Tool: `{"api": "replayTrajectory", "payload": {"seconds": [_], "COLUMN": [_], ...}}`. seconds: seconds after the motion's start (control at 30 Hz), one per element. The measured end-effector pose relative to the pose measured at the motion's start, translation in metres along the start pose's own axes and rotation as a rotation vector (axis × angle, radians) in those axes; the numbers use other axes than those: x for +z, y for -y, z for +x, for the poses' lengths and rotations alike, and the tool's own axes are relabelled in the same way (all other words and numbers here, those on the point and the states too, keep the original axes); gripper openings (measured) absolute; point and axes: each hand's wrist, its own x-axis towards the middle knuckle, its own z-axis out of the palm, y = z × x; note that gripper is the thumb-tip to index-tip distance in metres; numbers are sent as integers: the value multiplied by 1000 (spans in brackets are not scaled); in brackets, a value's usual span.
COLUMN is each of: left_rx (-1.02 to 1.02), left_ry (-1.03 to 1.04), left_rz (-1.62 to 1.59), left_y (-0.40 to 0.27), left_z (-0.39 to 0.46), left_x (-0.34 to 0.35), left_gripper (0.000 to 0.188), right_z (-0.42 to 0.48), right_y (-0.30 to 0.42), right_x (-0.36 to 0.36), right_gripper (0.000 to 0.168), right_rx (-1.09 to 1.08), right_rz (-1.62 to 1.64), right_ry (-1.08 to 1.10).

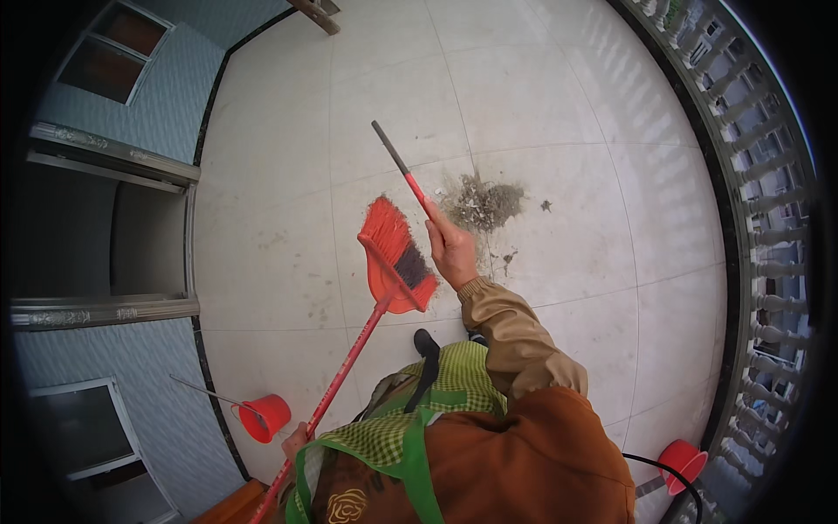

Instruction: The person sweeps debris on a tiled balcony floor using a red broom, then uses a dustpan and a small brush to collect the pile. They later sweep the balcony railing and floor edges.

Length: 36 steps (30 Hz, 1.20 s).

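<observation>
My left hand (298,443) is closed around the red handle (344,370) of a broom, low at the left of my body. The broom's head (383,265), with red and dark bristles, points away from me above the floor tiles. In my right hand (452,252) is a red stick with a grey end (391,147); its other end is hidden behind the hand and sleeve. Just past that hand a heap of grey dirt and debris (488,202) lies on the tiles. Beside it are a small dark scrap (546,205) and some crumbs (507,261).
To the left stands a red bucket (270,419) with a thin stick leaning in it, near a doorway (108,236). Another red container (684,464) and a black hose (677,475) are at lower right. A balustrade (776,252) runs along the right. Wooden legs (317,16) show at the top.
</observation>
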Motion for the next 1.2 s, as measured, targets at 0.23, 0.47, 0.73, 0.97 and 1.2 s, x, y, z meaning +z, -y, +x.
{"api": "replayTrajectory", "payload": {"seconds": [0.23,0.47,0.73,0.97,1.2], "left_rx": [-136,-104,-167,-132,-300], "left_ry": [53,-66,69,-45,-56], "left_rz": [-178,-120,-113,-168,-278], "left_y": [13,-19,0,-12,-28], "left_z": [-13,-9,-29,-22,-42], "left_x": [21,22,44,37,43], "left_gripper": [18,23,24,24,23], "right_z": [-40,-34,-14,-76,-50], "right_y": [-91,-13,-39,-90,-44], "right_x": [-19,-27,-27,-18,-36], "right_gripper": [37,45,43,41,43], "right_rx": [247,-49,203,157,150], "right_rz": [-640,-220,-476,-706,-422], "right_ry": [569,232,260,749,295]}}
